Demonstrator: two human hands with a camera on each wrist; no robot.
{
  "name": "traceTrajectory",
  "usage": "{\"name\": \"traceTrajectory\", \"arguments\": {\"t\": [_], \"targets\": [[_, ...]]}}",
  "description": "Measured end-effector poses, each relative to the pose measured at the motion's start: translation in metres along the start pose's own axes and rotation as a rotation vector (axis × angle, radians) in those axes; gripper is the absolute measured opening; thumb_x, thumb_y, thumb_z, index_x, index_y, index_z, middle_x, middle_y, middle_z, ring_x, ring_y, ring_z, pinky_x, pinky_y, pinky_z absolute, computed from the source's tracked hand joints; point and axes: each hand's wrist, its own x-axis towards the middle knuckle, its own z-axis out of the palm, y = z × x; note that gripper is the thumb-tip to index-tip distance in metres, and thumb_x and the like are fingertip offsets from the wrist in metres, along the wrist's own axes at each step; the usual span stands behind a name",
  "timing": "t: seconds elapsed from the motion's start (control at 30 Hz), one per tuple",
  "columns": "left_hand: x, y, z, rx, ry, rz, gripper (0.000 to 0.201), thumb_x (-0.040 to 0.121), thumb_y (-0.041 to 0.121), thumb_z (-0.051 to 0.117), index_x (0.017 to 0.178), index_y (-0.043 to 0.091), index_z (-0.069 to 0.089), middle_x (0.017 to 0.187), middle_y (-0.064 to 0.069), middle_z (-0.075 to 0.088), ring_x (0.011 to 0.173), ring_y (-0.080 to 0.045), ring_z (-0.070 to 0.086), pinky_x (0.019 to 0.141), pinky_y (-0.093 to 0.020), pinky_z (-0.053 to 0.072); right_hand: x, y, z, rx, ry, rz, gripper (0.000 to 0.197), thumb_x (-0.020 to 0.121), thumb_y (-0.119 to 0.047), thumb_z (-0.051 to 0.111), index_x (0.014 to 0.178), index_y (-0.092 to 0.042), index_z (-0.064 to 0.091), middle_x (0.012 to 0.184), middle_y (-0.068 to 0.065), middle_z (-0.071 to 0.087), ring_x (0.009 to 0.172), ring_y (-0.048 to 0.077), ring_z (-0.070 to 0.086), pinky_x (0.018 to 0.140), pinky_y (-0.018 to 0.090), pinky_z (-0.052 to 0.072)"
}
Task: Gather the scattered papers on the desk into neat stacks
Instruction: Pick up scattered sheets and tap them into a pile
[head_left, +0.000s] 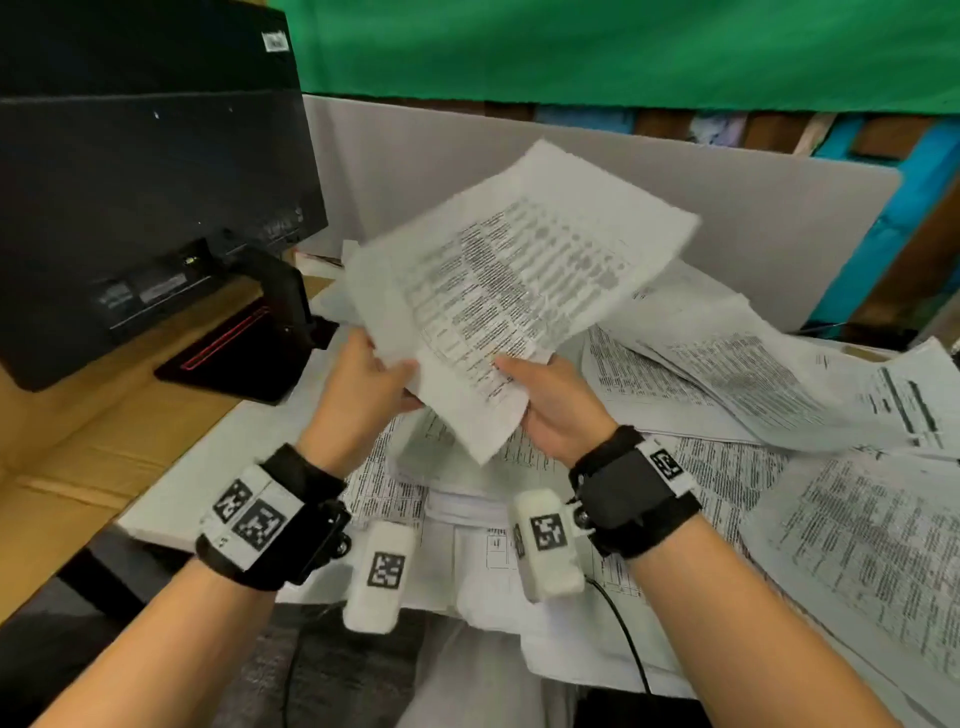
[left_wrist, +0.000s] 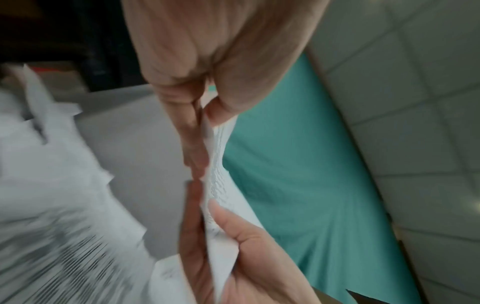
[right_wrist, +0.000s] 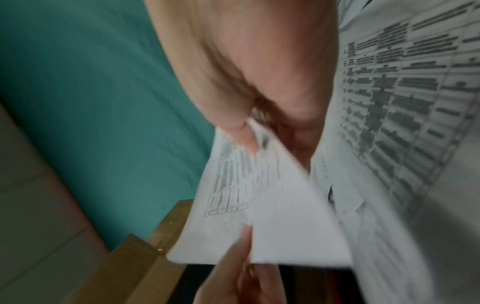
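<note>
A bunch of printed sheets (head_left: 514, 280) is lifted above the desk, tilted up toward the back. My left hand (head_left: 363, 379) pinches its lower left edge, thumb on top. My right hand (head_left: 545, 395) pinches the lower right edge. In the left wrist view the held sheets (left_wrist: 218, 164) run edge-on between thumb and fingers of my left hand (left_wrist: 205, 111), with my right hand (left_wrist: 233, 236) below. In the right wrist view my right hand (right_wrist: 259, 127) grips the sheet's corner (right_wrist: 259, 205). More printed papers (head_left: 727, 374) lie scattered over the desk on the right and under my wrists.
A black monitor (head_left: 145, 182) on its stand (head_left: 260, 338) occupies the left of the desk. A grey partition (head_left: 753, 218) runs behind the papers, with green cloth (head_left: 623, 47) above. Bare wooden desk top (head_left: 78, 441) shows at the left.
</note>
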Motion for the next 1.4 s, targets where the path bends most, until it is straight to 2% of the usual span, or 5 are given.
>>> {"name": "traceTrajectory", "arguments": {"t": [0.47,0.9,1.03,1.17,1.4], "targets": [[0.027,-0.068,-0.095,0.715,0.051,-0.5,0.037,0.084,0.015,0.068,0.114,-0.003,0.055,0.112,-0.016,0.063,0.095,-0.029,0.06,0.082,-0.035,0.047,0.04,0.046,-0.086,-0.74,0.293,0.204,0.053,0.081,-0.016,0.08,0.125,0.0,0.057,0.12,0.01,0.066,0.11,0.03,0.063,0.094,0.042,0.053],[0.01,0.063,-0.108,0.821,0.458,0.599,0.014,0.093,0.032,0.057,0.079,0.033,0.057,0.083,-0.01,0.062,0.065,-0.018,0.056,0.062,-0.037,0.047,0.035,0.033,-0.091,-0.907,0.014,0.175,0.138,0.029,-0.076,0.085,0.144,-0.015,0.04,0.136,-0.003,0.059,0.124,0.018,0.057,0.103,0.036,0.049],[0.023,0.09,-0.102,0.463,0.364,0.565,0.006,0.085,0.046,0.065,0.088,0.04,0.065,0.097,-0.005,0.071,0.086,-0.021,0.071,0.073,-0.046,0.058,-0.006,-0.011,-0.053,-0.977,0.105,-0.054,0.096,0.084,-0.054,0.066,0.156,-0.013,0.016,0.156,0.004,0.036,0.141,0.022,0.039,0.109,0.03,0.032],[0.047,0.073,-0.055,0.385,0.267,0.471,0.025,0.084,0.03,0.068,0.103,0.015,0.07,0.098,-0.003,0.072,0.088,-0.016,0.07,0.08,-0.041,0.058,-0.027,-0.029,-0.021,-0.467,-0.159,-0.066,0.073,0.085,-0.047,0.061,0.147,-0.016,0.036,0.128,-0.007,0.063,0.116,0.005,0.062,0.097,0.028,0.052],[0.092,-0.01,0.005,0.491,-0.212,-0.033,0.046,0.097,0.03,0.052,0.136,0.006,0.045,0.13,-0.009,0.056,0.117,-0.025,0.055,0.097,-0.033,0.044,0.008,0.007,-0.035,-0.285,0.141,-0.071,0.025,0.093,-0.003,0.063,0.115,-0.013,0.065,0.121,0.008,0.069,0.106,0.02,0.068,0.094,0.036,0.054]]}}
